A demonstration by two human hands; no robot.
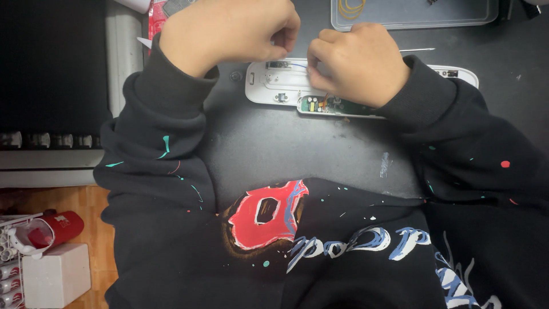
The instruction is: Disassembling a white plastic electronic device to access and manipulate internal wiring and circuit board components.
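Both hands are on the opened long white plastic device housing lying flat on the black counter, far side, just ahead of the person's chest. Its lid is off; a green circuit board with small cylindrical capacitors shows along the near edge, partly under the right hand.

Left hand: curled into a loose fist, thumb and forefinger pinched together just above the housing's far edge. What it pinches is too small to make out.

Right hand: also curled, fingertips pressed together on a thin blue wire that runs across the inside of the housing towards a small dark component. Hands are near each other, not touching.

Step in hand, as I judge it: routing or seating that wire inside the shell. Fine pinch work, not yet closing up. Next move likely needs a steady two-finger hold and small pulls only; the wire is thin and the board sits right beside it, so a slip could drag on the soldered parts.

Containers:
- Clear shallow plastic tray at the far edge, right of centre. It holds yellow rubber bands in its left corner and something small and dark at the top edge; can't tell what.
- Wire rack at near left, on the wooden floor, holds a red-and-white cylindrical item; a white box sits just beside it.

A thin metal pin or needle lies on the counter between tray and housing.
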